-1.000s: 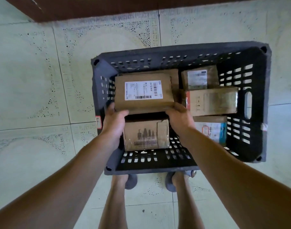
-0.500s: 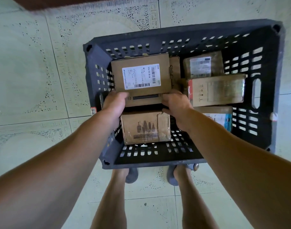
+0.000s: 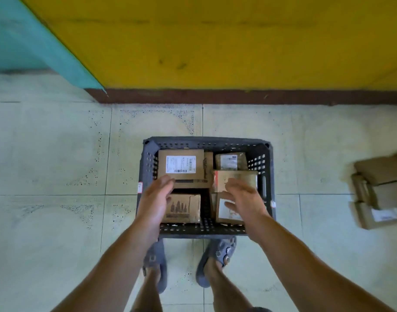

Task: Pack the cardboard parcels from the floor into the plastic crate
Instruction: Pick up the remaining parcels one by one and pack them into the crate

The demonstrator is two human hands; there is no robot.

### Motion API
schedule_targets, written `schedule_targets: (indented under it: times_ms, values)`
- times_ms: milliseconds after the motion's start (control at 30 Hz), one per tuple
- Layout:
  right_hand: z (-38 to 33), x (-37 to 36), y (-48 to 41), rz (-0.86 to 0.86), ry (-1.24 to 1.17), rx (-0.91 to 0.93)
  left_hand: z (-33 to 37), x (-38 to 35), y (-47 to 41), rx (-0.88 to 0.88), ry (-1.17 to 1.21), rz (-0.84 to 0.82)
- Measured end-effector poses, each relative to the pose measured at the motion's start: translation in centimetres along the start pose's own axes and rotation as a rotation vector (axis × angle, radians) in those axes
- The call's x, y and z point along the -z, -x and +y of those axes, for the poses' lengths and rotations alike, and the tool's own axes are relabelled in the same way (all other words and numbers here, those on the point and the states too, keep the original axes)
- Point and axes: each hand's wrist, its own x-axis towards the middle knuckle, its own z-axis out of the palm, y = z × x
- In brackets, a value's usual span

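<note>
A dark plastic crate (image 3: 268, 176) stands on the tiled floor in front of my feet. Several cardboard parcels lie inside it. The largest parcel (image 3: 181, 165), with a white label, rests at the back left. A box printed with bottles (image 3: 184, 208) lies at the front left. My left hand (image 3: 155, 197) hovers over the crate's left side with fingers relaxed, holding nothing. My right hand (image 3: 243, 199) hangs above the right-hand parcels (image 3: 233, 176), fingers loosely spread and free of any box.
More cardboard parcels (image 3: 380, 188) lie in a heap on the floor at the far right. A yellow wall (image 3: 215, 41) with a brown skirting runs behind the crate. My two feet in grey clogs (image 3: 217, 255) stand just behind the crate's near rim.
Both hands have let go of the labelled parcel, which now rests in the crate. My hands have drawn back and up, and my head has lifted, showing the wall and the heap at right.
</note>
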Motion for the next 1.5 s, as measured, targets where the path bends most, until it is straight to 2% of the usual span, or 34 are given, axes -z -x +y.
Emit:
schedule_targets:
  times_ms: [133, 267, 467, 633, 833, 1000, 1267, 1500]
  values:
    - [-1.8, 2.6, 9.1, -0.008, -0.111, -0.006, 3.2, 0.4, 8.8, -0.042, 0.058, -0.062]
    - [-2.0, 5.1, 17.0, 0.052, -0.134, 0.083, 5.2, 0.2, 15.9, -0.092, 0.091, -0.162]
    - [-0.4, 9.5, 27.3, 0.178, -0.218, 0.194, 6.4, -1.9, 22.9, -0.196, -0.082, -0.335]
    - [2.3, 15.2, 33.1, 0.316, -0.387, 0.206, 6.8, -6.9, 27.9, -0.222, -0.163, -0.486]
    - [7.0, 25.1, 35.9, 0.436, -0.567, 0.243, 5.1, -17.4, 33.0, -0.29, -0.378, -0.642]
    - [11.4, 37.2, 36.7, 0.493, -0.634, 0.277, 2.9, -29.1, 37.4, -0.356, -0.516, -0.743]
    - [16.4, 56.6, 35.9, 0.472, -0.586, 0.235, -1.3, -46.0, 43.9, -0.289, -0.495, -0.697]
    - [12.6, 67.2, 29.8, 0.395, -0.56, 0.214, -0.9, -55.8, 43.5, -0.227, -0.424, -0.569]
